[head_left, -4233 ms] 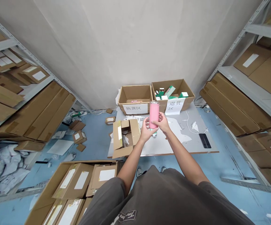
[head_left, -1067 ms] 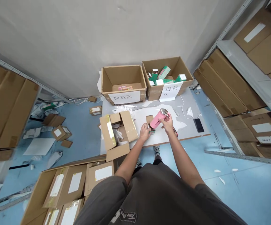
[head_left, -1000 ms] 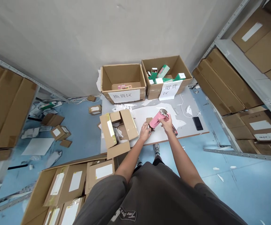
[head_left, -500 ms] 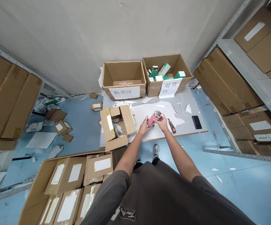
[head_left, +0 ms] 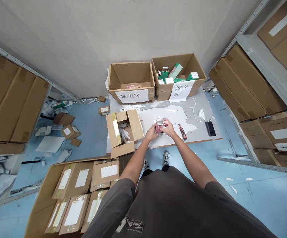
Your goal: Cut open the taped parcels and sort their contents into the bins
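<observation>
Closest to me, my grey shirt [head_left: 178, 205] filled the bottom of the view, and beside it on my left a large carton [head_left: 38, 206] held taped brown boxes [head_left: 81, 183] with blank-looking white labels.

Past that, at the near edge of the table [head_left: 188, 105], both my hands were at work on one thing. My left hand [head_left: 151, 133] was curled around the left side of a small box [head_left: 159, 133]; my right hand [head_left: 168, 129] was clamped on the right side of the pink cup [head_left: 159, 127], up near its silver lid [head_left: 159, 121]. The cup stood about upright, its lower part seemingly down inside the small box, though my fingers covered so much there that I could not be sure how deep it sat. So the work looked partly done: lid on, cup started into its box, but the top was above the rim and the box was not closed.

Just right of my right hand lay a red-and-black cutter [head_left: 182, 132], with a dark phone [head_left: 210, 128] farther right. On my left, an opened carton [head_left: 138, 129] had its flaps spread. Farther back stood two cartons with handwritten signs: the left carton [head_left: 131, 71] held a few pinkish pieces, the right carton [head_left: 161, 96] several green boxes [head_left: 175, 71]. Behind them rose the bare wall [head_left: 133, 26].
</observation>
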Demonstrator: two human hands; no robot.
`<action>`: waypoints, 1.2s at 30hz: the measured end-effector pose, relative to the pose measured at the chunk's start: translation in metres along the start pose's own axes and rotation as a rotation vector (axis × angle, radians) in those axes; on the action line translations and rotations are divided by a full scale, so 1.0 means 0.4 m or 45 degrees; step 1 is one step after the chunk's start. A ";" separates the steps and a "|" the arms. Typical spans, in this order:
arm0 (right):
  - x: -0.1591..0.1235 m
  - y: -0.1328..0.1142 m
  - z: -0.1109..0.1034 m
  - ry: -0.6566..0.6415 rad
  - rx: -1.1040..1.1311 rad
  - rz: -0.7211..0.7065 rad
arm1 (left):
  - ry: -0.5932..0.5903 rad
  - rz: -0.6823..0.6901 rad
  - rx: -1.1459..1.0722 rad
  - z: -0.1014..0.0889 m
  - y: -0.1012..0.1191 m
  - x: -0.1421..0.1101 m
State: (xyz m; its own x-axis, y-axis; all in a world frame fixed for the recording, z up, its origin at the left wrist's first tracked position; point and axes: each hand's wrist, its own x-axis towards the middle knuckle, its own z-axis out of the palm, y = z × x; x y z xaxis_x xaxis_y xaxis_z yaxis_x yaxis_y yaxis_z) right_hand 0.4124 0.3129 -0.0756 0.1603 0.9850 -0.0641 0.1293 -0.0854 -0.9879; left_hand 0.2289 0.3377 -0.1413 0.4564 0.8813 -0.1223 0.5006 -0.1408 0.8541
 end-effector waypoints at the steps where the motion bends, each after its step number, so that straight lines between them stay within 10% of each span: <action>1: 0.002 0.002 -0.003 -0.019 -0.032 -0.022 | -0.024 0.019 0.039 -0.006 -0.001 0.004; 14: -0.005 0.182 0.014 -0.047 -0.494 -0.108 | -0.077 -0.097 0.142 -0.034 0.003 0.008; 20: -0.002 0.269 0.005 -0.142 -0.363 -0.062 | -0.175 0.223 -0.028 -0.050 -0.001 0.007; 36: -0.004 0.204 -0.018 -0.279 -0.496 -0.062 | -0.173 0.190 0.814 -0.015 0.127 0.023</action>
State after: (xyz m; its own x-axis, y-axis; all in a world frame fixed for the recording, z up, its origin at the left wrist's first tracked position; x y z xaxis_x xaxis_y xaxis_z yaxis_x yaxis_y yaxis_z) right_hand 0.4297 0.3035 -0.1550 -0.0610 0.9942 -0.0884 0.4971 -0.0466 -0.8664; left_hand 0.2540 0.3414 -0.0961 0.6220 0.7731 -0.1244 0.7432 -0.5329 0.4045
